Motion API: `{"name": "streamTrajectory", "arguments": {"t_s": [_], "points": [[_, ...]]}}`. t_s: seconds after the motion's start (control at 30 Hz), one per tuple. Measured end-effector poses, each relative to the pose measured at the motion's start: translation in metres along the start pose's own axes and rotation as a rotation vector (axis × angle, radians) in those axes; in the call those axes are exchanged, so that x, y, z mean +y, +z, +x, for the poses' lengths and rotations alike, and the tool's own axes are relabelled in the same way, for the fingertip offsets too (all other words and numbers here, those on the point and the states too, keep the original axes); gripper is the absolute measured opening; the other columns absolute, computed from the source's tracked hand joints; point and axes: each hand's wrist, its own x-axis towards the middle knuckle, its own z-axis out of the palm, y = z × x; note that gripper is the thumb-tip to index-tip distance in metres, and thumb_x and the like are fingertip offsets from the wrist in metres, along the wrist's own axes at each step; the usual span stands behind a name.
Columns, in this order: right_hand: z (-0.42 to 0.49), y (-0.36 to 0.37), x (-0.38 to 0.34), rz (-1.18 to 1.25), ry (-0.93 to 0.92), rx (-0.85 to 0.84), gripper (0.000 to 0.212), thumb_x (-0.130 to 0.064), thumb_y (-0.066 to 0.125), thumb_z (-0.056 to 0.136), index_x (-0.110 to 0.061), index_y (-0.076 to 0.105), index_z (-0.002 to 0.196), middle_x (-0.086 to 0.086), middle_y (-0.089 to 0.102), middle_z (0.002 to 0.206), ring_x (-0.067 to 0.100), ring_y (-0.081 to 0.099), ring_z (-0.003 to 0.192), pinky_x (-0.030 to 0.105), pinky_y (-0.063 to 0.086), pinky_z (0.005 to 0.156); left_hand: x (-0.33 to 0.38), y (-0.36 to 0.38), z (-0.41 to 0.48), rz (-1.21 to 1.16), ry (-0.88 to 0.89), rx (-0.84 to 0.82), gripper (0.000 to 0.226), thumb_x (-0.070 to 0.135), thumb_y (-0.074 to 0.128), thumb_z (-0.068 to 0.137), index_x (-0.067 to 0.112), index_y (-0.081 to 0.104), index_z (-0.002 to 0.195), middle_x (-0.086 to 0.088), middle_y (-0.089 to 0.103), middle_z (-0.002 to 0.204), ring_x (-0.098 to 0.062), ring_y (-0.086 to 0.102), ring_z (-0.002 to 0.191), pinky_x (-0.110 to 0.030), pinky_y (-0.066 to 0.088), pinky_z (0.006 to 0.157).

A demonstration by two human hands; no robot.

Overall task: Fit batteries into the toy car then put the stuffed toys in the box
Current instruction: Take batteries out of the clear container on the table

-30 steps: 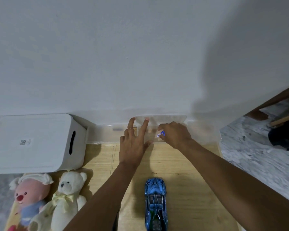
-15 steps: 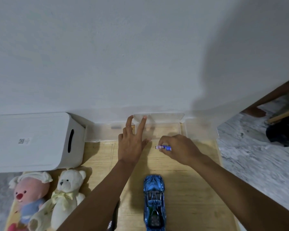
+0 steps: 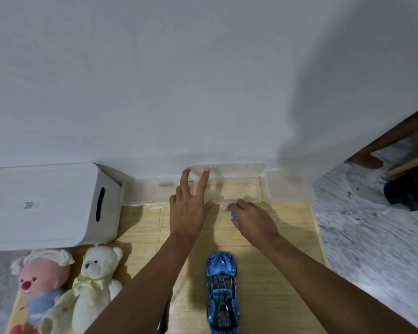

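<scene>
A shiny blue toy car (image 3: 222, 292) lies on the wooden board near me, nose pointing away. My left hand (image 3: 188, 208) rests open with spread fingers on the near left corner of a clear plastic case (image 3: 239, 189) by the wall. My right hand (image 3: 253, 220) is closed around a small blue and white battery (image 3: 229, 211), just in front of the case. A pink stuffed toy (image 3: 41, 285) and a white teddy bear (image 3: 94, 283) lie at the lower left. The white box (image 3: 46, 203), its lid on, stands behind them.
A second clear plastic case (image 3: 143, 192) sits between the white box and the open one. A white wall rises right behind them. Grey marbled floor (image 3: 372, 237) lies right of the wooden board (image 3: 275, 273), with a dark object (image 3: 408, 191) at the far right.
My right hand has drawn out of the clear case toward me, carrying the battery, and now hovers over the board in front of it. My left hand stays on the case.
</scene>
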Motion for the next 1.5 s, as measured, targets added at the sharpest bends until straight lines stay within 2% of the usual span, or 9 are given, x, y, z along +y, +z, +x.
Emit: {"name": "streamTrajectory", "arguments": {"t_s": [0.37,0.5,0.7,0.87,0.97,1.03,1.17,1.27,1.5], "points": [[-0.008,0.015,0.006,0.040,-0.077,0.088,0.052,0.002,0.082,0.064,-0.017,0.066,0.110,-0.001,0.066,0.108,0.022,0.063,0.091,0.035,0.057,0.059,-0.001,0.001,-0.001,-0.010,-0.011,-0.017,0.091,0.063,0.059,0.095,0.043,-0.001,0.160,-0.014,0.012,0.165,-0.031,0.060,0.117,-0.050,0.056,0.086],[-0.013,0.015,0.006,0.011,-0.072,0.128,0.045,-0.001,0.084,0.066,-0.018,0.069,0.105,-0.002,0.064,0.113,0.020,0.060,0.100,0.032,0.057,0.059,0.000,0.000,0.000,0.001,-0.010,-0.008,0.091,0.063,0.059,0.095,0.042,0.000,0.160,-0.014,0.013,0.165,-0.030,0.060,0.117,-0.049,0.056,0.086],[-0.018,0.014,0.015,-0.014,-0.053,0.171,0.030,-0.008,0.086,0.070,-0.018,0.071,0.093,-0.001,0.064,0.098,0.022,0.061,0.089,0.034,0.057,0.059,0.000,0.001,-0.001,0.034,-0.016,-0.016,0.092,0.062,0.059,0.095,0.043,-0.003,0.159,-0.014,0.012,0.165,-0.029,0.060,0.117,-0.047,0.056,0.086],[-0.019,-0.009,0.020,0.088,-0.037,0.276,0.030,-0.011,0.076,0.081,-0.017,0.071,0.110,0.002,0.067,0.108,0.023,0.062,0.096,0.040,0.058,0.075,0.000,0.001,-0.001,0.050,-0.024,-0.014,0.093,0.062,0.061,0.094,0.043,-0.003,0.159,-0.012,0.009,0.166,-0.028,0.059,0.119,-0.047,0.054,0.090],[-0.009,-0.037,0.022,0.088,0.109,0.437,0.041,-0.013,0.069,0.085,-0.016,0.063,0.126,0.007,0.058,0.130,0.028,0.054,0.115,0.041,0.051,0.090,0.001,0.002,-0.002,0.037,-0.028,0.008,0.093,0.059,0.067,0.091,0.041,0.007,0.160,-0.013,0.010,0.166,-0.029,0.060,0.120,-0.049,0.054,0.090],[0.002,-0.049,0.027,0.066,0.146,0.452,0.050,-0.016,0.066,0.088,-0.017,0.057,0.136,0.005,0.054,0.139,0.029,0.052,0.122,0.042,0.047,0.094,0.001,0.002,-0.004,0.050,-0.010,0.043,0.088,0.058,0.069,0.091,0.036,0.017,0.159,-0.015,0.014,0.166,-0.031,0.059,0.120,-0.050,0.055,0.088],[0.007,-0.047,0.034,-0.002,0.123,0.464,0.039,-0.016,0.072,0.085,-0.022,0.067,0.123,0.001,0.063,0.119,0.027,0.060,0.105,0.041,0.046,0.083,0.001,-0.001,-0.016,0.100,0.052,0.115,0.062,0.057,0.063,0.095,0.027,0.044,0.146,-0.017,0.032,0.160,-0.033,0.053,0.126,-0.049,0.052,0.091],[-0.005,-0.031,0.032,-0.025,0.094,0.463,0.030,-0.014,0.077,0.081,-0.023,0.074,0.109,-0.003,0.067,0.105,0.025,0.061,0.092,0.039,0.044,0.078,0.000,0.004,-0.033,0.096,0.100,0.090,0.042,0.048,0.059,0.098,0.026,0.055,0.133,-0.009,0.048,0.149,-0.031,0.052,0.128,-0.050,0.046,0.095],[-0.018,-0.016,0.025,-0.144,0.087,0.301,0.031,-0.016,0.074,0.080,-0.021,0.075,0.111,-0.004,0.071,0.108,0.025,0.060,0.087,0.039,0.042,0.073,-0.005,0.009,-0.052,0.155,0.140,-0.028,0.030,0.035,0.054,0.095,0.020,0.067,0.118,-0.004,0.058,0.145,-0.030,0.055,0.130,-0.058,0.043,0.103]]}}
